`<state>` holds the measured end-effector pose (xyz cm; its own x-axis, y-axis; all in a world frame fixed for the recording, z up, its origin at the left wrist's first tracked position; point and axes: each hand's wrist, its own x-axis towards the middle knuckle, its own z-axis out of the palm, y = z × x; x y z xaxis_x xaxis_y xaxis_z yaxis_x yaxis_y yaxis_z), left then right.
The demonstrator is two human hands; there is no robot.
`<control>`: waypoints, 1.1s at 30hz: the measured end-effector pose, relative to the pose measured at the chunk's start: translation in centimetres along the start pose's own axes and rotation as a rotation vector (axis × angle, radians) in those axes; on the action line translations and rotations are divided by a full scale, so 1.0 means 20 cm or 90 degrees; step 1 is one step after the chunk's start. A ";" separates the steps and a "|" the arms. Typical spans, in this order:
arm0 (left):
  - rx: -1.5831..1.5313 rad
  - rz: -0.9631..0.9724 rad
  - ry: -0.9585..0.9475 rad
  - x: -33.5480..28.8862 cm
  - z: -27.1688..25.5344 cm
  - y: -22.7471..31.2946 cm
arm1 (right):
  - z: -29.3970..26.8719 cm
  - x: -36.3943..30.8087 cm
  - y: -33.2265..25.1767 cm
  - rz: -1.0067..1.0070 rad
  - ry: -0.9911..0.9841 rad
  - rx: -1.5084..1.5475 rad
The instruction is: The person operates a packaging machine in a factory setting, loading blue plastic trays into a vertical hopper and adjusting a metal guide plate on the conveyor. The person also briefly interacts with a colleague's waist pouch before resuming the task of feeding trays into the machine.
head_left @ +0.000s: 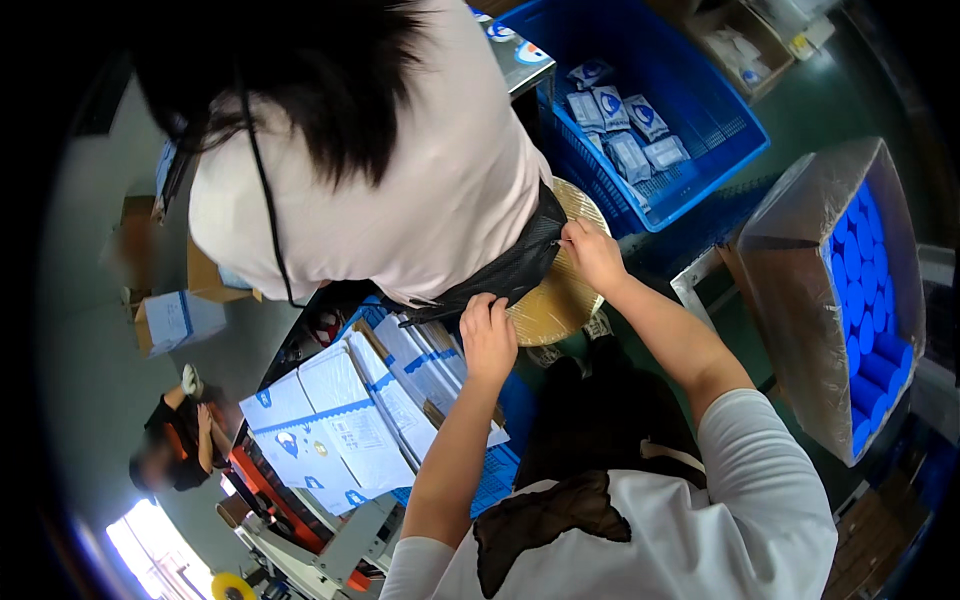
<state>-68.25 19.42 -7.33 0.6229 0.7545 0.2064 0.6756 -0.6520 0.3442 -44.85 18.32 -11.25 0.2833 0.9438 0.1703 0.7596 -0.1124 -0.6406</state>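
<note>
A black waist bag sits round the waist of a seated person in a pale top, whose back is toward me. My right hand pinches the bag near its right end, by the zip. At the lower left edge of the bag, the fingers of my left hand are bent together on the black fabric; their tips are partly hidden. The round stool, wrapped in clear film, is under the person, just below both hands.
White-and-blue flat cartons stand in a blue crate at left. A blue crate holds several small packets. At right, a lined carton holds blue cylinders. Another person is farther left, near an orange-and-grey machine.
</note>
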 end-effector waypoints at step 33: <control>0.013 -0.269 0.128 0.33 -0.01 0.09 | -0.02 0.04 0.00 -0.293 -0.287 -0.119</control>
<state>-62.99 23.34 -5.27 0.2050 0.9523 0.2260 0.8627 -0.2849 0.4179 -44.44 18.97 -10.77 -0.3355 0.9412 0.0401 0.8445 0.3194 -0.4300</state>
